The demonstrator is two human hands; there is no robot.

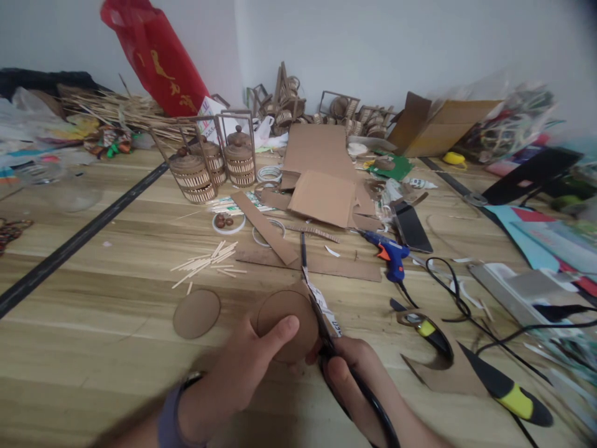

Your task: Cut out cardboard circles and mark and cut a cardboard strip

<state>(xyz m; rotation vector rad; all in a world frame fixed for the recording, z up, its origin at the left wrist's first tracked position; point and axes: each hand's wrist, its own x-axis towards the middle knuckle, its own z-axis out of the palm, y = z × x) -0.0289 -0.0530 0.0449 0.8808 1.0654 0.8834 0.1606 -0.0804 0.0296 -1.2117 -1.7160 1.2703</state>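
My left hand (254,348) grips a piece of cardboard (291,314) with a round outline on it, its thumb lying across the top. In my right hand (364,376) are black-handled scissors (329,348), their blades at the right edge of that cardboard. A strip of the cardboard with print on it (326,305) sticks out beside the blades. To the left, a cut cardboard disc (196,313) lies flat on the table. Thin wooden sticks (208,260) are scattered beyond it. The fingers of my left hand beneath the cardboard are hidden.
Small lidded baskets with tall handles (191,177) stand at the back left. Cardboard sheets (321,199) lie in the middle. A blue glue gun (392,255), a phone (413,225), a yellow-black knife (517,398), cables and a power strip (508,298) are at the right.
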